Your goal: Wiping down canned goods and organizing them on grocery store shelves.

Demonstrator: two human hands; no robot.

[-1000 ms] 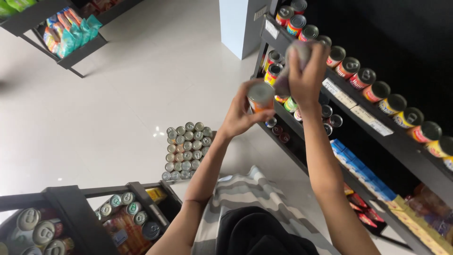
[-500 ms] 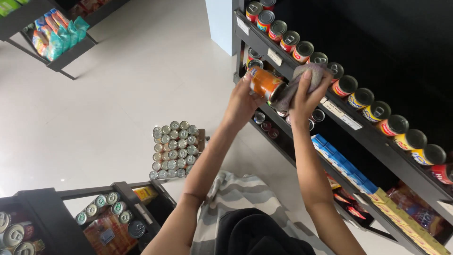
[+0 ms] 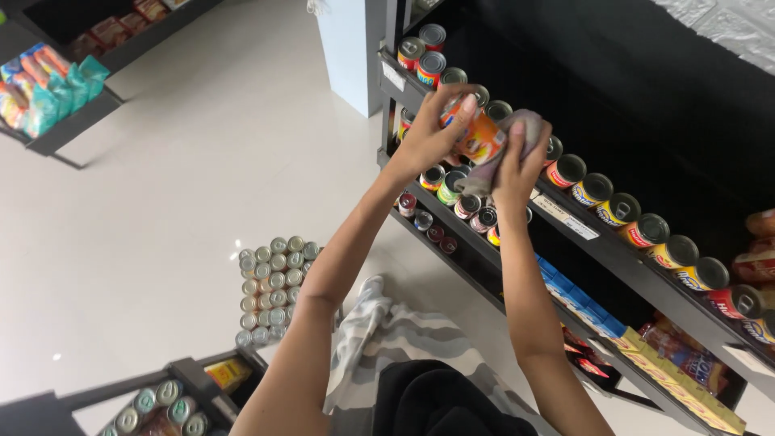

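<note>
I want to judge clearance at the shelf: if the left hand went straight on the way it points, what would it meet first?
Probably the row of cans on the top shelf; the left hand already holds an orange can just before it. Depth is unclear.

Both arms raised; fingers [image 3: 452,113] curled.

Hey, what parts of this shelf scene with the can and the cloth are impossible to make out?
Head view only:
- Orange can: mostly covered by the left hand.
- Grey cloth: bunched under the right hand.
- Shelf's back: lost in shadow.
- Cans on the floor: labels hidden, only tops show.
- Right-end cans: cut off by the edge.
</note>
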